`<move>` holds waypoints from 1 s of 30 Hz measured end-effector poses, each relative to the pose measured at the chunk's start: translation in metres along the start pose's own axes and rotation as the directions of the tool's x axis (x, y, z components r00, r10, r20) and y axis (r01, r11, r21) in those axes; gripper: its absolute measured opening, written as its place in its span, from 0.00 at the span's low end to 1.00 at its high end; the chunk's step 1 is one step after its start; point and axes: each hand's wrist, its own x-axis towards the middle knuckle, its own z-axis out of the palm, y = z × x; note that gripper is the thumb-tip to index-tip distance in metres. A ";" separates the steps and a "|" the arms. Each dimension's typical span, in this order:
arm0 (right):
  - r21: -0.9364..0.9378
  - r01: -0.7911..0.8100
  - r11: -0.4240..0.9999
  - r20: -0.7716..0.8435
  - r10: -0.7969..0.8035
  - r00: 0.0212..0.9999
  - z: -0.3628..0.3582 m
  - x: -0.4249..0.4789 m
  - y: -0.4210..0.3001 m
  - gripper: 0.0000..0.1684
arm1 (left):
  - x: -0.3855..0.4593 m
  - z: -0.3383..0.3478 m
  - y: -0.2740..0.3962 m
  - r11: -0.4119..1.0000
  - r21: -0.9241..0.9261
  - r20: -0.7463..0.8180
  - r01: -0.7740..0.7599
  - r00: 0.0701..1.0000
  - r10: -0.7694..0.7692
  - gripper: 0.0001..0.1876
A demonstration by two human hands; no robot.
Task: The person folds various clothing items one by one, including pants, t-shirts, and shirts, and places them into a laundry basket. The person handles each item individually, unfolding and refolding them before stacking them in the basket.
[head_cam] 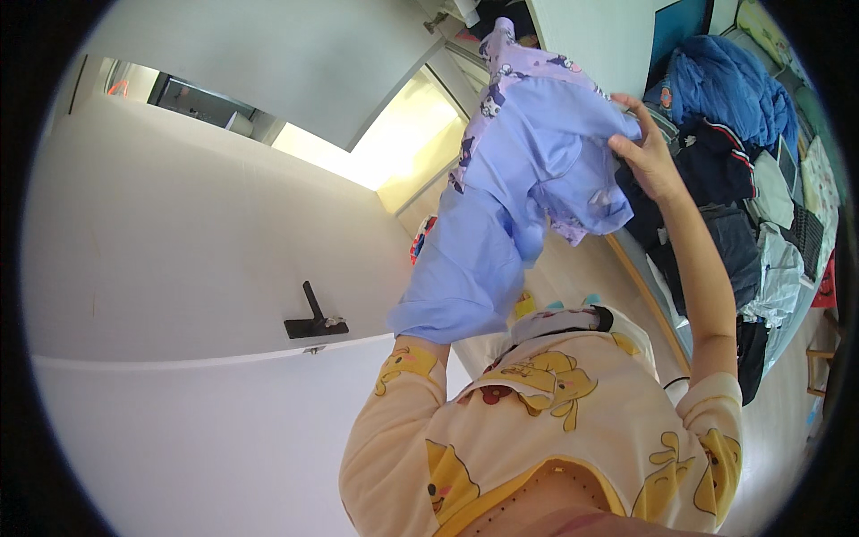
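Observation:
A lilac-blue garment [530, 148], with a pale purple cartoon-print fabric along its upper edge, hangs in the air before me. My right hand [644, 151] pinches its right edge between thumb and fingers. My left forearm runs up into the garment's lower left opening, and the cloth hides my left hand completely. Creases cross the plain cloth in the middle. A bit of the printed fabric also shows at the lower right fold.
To the right, a bed [644, 268] carries a blue quilt [731, 87], dark clothes [718, 161], a clear plastic bag [778, 275] and a black keyboard [805, 235]. At left stands a white door [201, 255] with a black handle [315, 327]. Behind the garment is an open cabinet [463, 60].

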 end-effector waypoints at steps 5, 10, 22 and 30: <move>-0.379 0.383 0.842 0.216 -0.321 0.922 0.016 0.042 -0.017 0.37 | -0.043 -0.028 -0.046 0.961 0.270 0.073 0.062 0.994 -0.084 0.19; -0.632 0.059 0.773 0.096 0.002 0.995 0.023 0.106 -0.078 0.33 | -0.098 -0.054 -0.118 0.816 0.562 0.168 0.133 0.948 -0.270 0.19; -0.748 0.593 0.298 0.563 -0.189 0.805 0.122 0.107 -0.202 0.15 | -0.130 -0.103 -0.135 0.898 0.373 0.300 0.231 0.886 -0.353 0.20; -0.524 0.734 0.431 0.789 -0.078 0.609 0.178 0.092 -0.208 0.19 | 0.020 -0.074 0.171 0.639 -0.025 0.216 -0.769 0.620 0.754 0.42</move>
